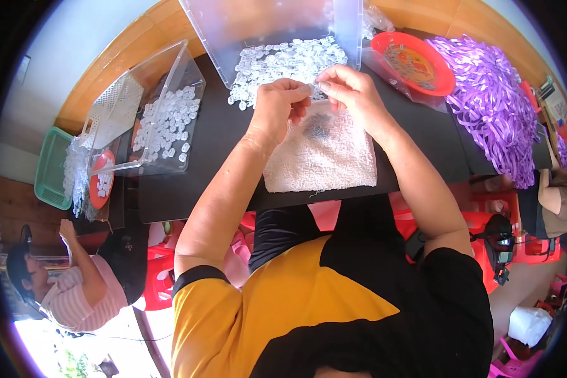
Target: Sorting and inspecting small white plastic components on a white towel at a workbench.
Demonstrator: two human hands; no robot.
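Observation:
My left hand and my right hand meet above the far edge of a white towel, fingertips pinched close together. Between the left fingertips shows a small clear plastic piece. Whatever the right thumb and finger pinch is too small to make out. Just beyond my hands spreads a heap of similar clear white plastic pieces, at the open front of a large clear plastic bin. A small pile of dark metal bits lies on the towel below my hands.
On the left stand a clear box of white plastic pieces and a green basket. At right, a red bowl holds small metal parts beside a mound of purple ribbon straps. Co-workers sit on both sides of the black table.

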